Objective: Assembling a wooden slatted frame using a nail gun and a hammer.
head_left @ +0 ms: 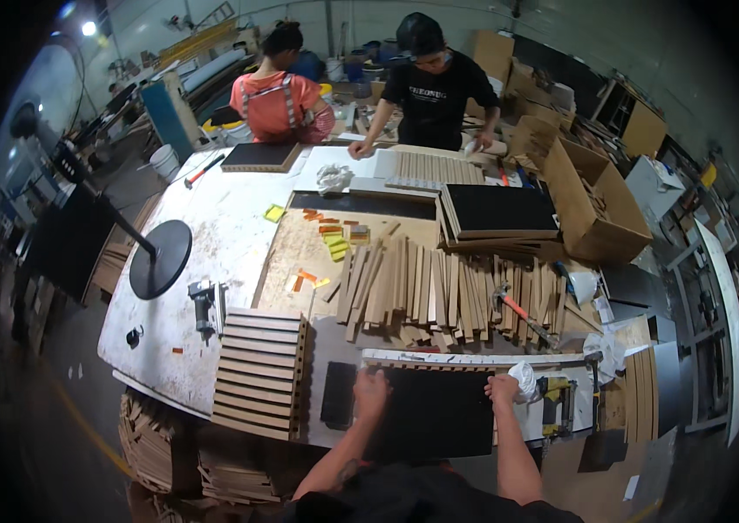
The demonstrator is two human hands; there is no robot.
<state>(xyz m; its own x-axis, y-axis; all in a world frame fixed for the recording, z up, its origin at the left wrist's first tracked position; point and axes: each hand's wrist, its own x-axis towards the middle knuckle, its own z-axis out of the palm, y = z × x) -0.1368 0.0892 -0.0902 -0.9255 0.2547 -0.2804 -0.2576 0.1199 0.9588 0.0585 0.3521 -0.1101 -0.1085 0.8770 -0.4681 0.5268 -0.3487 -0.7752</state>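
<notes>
A flat black panel (439, 414) lies in front of me at the table's near edge. My left hand (371, 390) is closed at its far left corner, and my right hand (501, 390) is closed at its far right corner. Along the panel's far side runs a white straight strip (474, 357) with marks on it. A smaller black piece (338, 397) lies just left of my left hand. Crumpled white plastic (524, 382) touches the area beside my right hand, with a yellow-green nail gun (554, 397) right of it. The undersides of both hands are hidden.
Loose wooden strips (439, 292) pile beyond the panel, a hammer (517, 305) on them. A slatted panel (256, 375), nail gun (203, 309) and round black stand base (161, 259) are left. Stacked black boards (500, 211) and a cardboard box (596, 200) stand farther right. Two people work across the table.
</notes>
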